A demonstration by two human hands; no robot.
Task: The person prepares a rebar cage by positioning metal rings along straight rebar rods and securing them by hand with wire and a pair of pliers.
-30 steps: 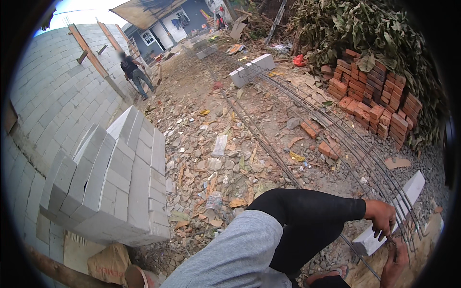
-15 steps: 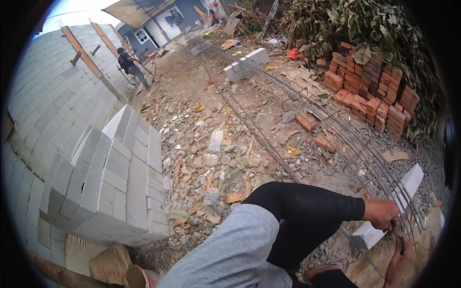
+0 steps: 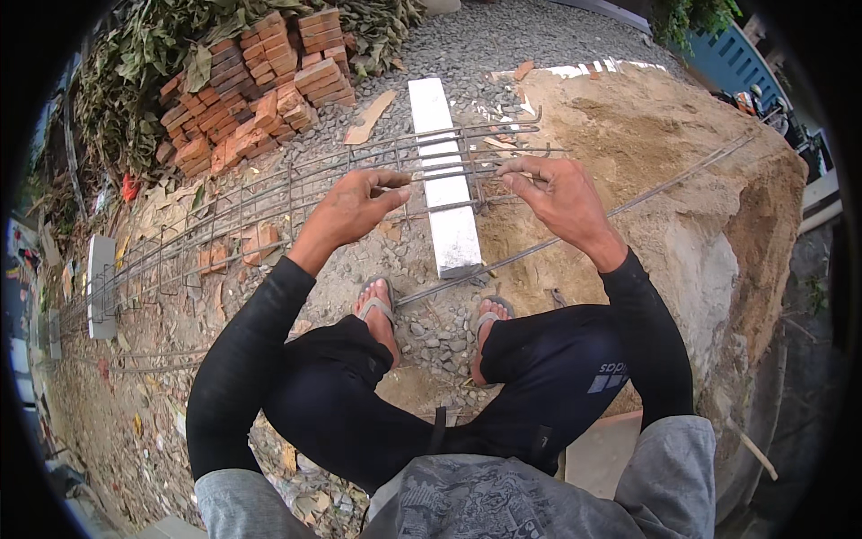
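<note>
A long cage of thin steel reinforcing bars (image 3: 269, 193) rests across a white lightweight block (image 3: 453, 220) in front of me. My left hand (image 3: 348, 214) is at the cage just left of the block, fingers curled and thumb close to the fingertips. Right of the block, near the bar ends, my right hand (image 3: 564, 199) is held in a similar pinch. Whatever lies between the fingertips of either hand is too small to make out. Both hands are level with the upper bars.
Red bricks (image 3: 242, 90) are stacked at the far left, before dry leaves (image 3: 117, 99). Loose steel rods (image 3: 646, 193) slant past the block onto a sand mound (image 3: 628, 117) at right. Another white block (image 3: 101, 283) supports the cage farther left. Grey gravel (image 3: 503, 40) spreads behind.
My view has swung right, from the rubble yard and stacked grey blocks to the cage end. My hands, close together before, are now apart on either side of the white block.
</note>
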